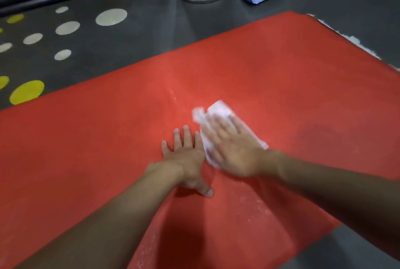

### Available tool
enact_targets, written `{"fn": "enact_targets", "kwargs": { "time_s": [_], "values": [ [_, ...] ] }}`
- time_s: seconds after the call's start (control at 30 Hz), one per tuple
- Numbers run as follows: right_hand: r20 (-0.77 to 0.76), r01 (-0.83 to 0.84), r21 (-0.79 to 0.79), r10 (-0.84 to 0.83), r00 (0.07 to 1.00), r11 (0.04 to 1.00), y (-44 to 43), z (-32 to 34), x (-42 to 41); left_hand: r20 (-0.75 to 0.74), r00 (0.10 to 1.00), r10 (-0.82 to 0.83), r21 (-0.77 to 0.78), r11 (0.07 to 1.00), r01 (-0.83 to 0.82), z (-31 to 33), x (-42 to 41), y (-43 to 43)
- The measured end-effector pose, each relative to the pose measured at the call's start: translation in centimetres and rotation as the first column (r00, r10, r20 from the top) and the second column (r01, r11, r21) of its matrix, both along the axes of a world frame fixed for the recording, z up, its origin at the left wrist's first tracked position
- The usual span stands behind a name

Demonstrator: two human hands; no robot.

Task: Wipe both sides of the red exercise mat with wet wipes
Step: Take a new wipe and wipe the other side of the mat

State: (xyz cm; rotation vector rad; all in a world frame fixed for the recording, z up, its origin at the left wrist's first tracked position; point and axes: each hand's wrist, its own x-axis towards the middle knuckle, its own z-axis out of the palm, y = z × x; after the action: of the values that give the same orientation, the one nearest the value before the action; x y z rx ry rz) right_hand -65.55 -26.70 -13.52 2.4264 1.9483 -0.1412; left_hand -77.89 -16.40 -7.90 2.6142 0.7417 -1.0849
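While the right hand (236, 151) presses a wet wipe (218, 110) flat under straight fingers, the left hand (186, 160) rests splayed just beside it. The red exercise mat (97, 149) lies flat on the floor (151, 30), its long axis running left to far right. Most of the unwiped surface is probably beyond the wipe, and the right hand is nearer to it.

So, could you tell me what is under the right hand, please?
A white wipe lies under the right hand, flat on the red mat; its middle is covered.
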Motion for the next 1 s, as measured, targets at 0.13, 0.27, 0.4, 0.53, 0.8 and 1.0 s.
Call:
{"fn": "enact_targets", "kwargs": {
  "time_s": [0.13, 0.27, 0.4, 0.53, 0.8, 1.0],
  "values": [
    [-0.050, -0.115, -0.059, 0.112, 0.992, 0.992, -1.7, 0.7, 3.2, 0.016, 1.000, -0.013, 0.021, 1.000, 0.012, 0.2, -0.3, 0.1],
    [0.020, 0.176, -0.028, -0.175, 0.984, 0.984, -1.7, 0.5, 1.3, 0.022, 1.000, -0.012, 0.036, 0.999, 0.011, 0.2, -0.2, -0.3],
    [-0.053, -0.171, -0.032, 0.169, 0.984, 0.985, -5.2, 0.1, -1.2, 0.018, 1.000, 0.016, -0.020, 1.000, -0.016, 0.3, -0.8, -0.7],
    [-0.011, 0.126, -0.021, -0.126, 0.992, 0.992, -5.1, 0.6, 2.5, -0.006, 0.999, -0.034, 0.010, 0.999, 0.034, 0.3, -2.1, -2.0],
    [0.023, -0.083, -0.002, 0.083, 0.996, 0.997, -8.9, 0.4, 1.4, 0.041, 0.998, -0.041, 0.067, 0.997, 0.038, 0.2, -2.8, -3.8],
    [-0.015, 0.013, -0.016, -0.013, 1.000, 1.000, -11.0, 0.1, -4.2, -0.033, 0.999, -0.019, -0.040, 0.999, 0.017, 1.0, -3.2, -4.4]
  ]
}}
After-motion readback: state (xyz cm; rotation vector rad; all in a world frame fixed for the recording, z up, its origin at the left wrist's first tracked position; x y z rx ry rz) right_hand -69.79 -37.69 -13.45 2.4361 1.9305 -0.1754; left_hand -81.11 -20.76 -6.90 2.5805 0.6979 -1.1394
